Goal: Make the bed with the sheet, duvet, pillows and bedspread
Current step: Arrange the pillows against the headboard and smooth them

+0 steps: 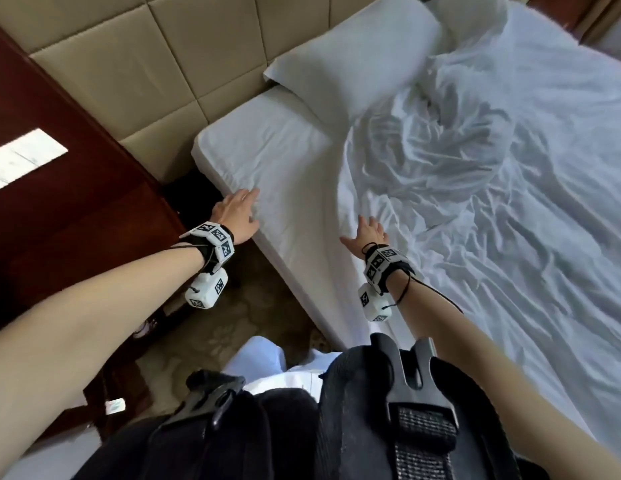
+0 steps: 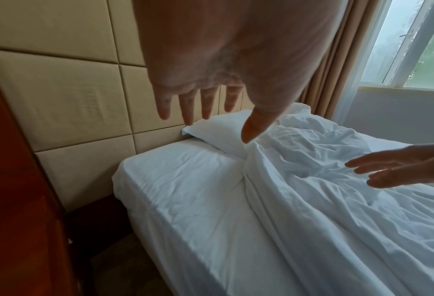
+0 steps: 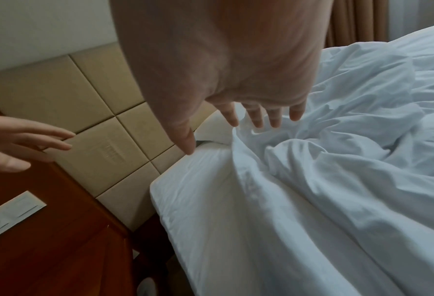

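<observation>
Both hands reach over the bed, fingers spread wide and holding nothing: left hand above the bare sheet, right hand over the rumpled duvet. A pillow lies at the headboard.

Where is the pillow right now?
In the head view the pillow lies at the top of the bed against the padded headboard, just beyond the crumpled duvet.
</observation>
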{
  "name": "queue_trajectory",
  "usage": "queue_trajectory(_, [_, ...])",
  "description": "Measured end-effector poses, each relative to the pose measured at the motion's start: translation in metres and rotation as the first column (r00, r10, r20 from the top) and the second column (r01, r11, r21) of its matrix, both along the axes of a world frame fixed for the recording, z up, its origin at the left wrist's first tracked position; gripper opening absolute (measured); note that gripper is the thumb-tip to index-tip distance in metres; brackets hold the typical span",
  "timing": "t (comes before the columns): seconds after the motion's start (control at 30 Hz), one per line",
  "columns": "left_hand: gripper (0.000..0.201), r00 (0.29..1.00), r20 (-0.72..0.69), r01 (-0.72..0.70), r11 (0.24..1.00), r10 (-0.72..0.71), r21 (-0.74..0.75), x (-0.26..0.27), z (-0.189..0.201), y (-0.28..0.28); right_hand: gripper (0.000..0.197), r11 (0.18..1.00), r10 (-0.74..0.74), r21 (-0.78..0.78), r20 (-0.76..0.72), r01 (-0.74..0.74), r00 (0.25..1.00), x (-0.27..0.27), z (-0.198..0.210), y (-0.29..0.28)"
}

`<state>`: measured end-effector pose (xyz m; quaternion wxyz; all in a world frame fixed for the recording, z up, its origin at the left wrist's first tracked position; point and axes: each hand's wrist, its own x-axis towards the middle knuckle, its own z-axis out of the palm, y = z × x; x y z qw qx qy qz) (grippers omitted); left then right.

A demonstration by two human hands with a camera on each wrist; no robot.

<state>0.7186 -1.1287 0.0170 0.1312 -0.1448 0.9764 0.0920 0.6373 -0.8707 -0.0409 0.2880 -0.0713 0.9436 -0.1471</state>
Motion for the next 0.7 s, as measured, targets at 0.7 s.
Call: queue_trajectory(0.7, [0.069, 0.853, 0.182, 0.470, 0.872, -0.488, 0.137, -0.307, -0.121, -0.096, 0.097, 0.893, -0.450, 0.000, 0.071, 0.451, 0.890, -0.176, -0.127, -0.139])
